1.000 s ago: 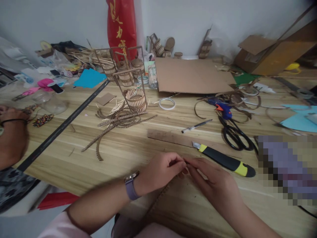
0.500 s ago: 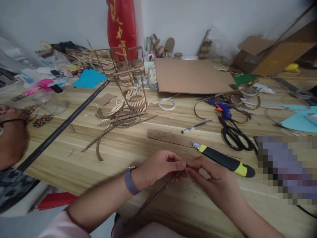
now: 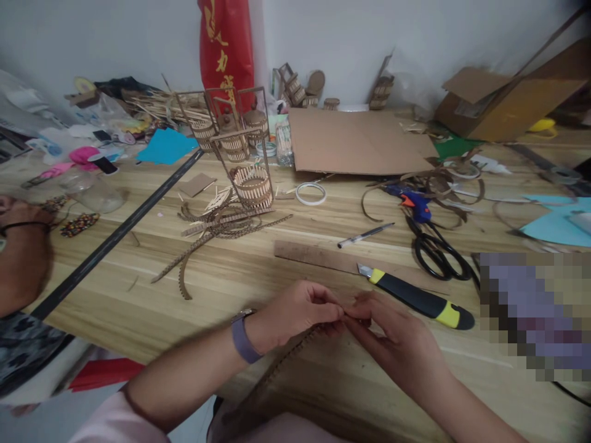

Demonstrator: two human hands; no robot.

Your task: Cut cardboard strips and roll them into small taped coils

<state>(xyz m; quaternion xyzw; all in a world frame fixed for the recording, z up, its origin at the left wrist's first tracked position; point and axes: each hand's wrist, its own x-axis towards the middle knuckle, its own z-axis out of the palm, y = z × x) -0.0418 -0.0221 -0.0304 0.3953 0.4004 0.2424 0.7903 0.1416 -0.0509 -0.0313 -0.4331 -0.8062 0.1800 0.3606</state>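
Note:
Between my fingertips I hold a brown notched cardboard strip [image 3: 290, 355] whose free part trails down toward the table's near edge. My left hand [image 3: 307, 311] pinches it near its upper end. Thumb and fingers of my right hand [image 3: 385, 326] close on the same spot, tips touching those of the left; the strip's end is hidden there. Just beyond my hands lie a black and yellow utility knife [image 3: 410, 295], blade out, and a flat cardboard strip [image 3: 314, 256]. Farther left, more notched strips [image 3: 184, 271] lie loosely heaped beside a small stick-sided bucket [image 3: 253, 187].
Black-handled scissors [image 3: 441, 255], a blue glue gun [image 3: 418, 206], a pen [image 3: 364, 235] and a tape roll [image 3: 311, 194] lie beyond the knife. A large cardboard sheet [image 3: 360, 144] is at the back. Another person's arm [image 3: 28, 252] rests at the left.
My fingertips have shifted slightly left along the strip, and its visible part sits a little lower and straighter. The things on the table have stayed put.

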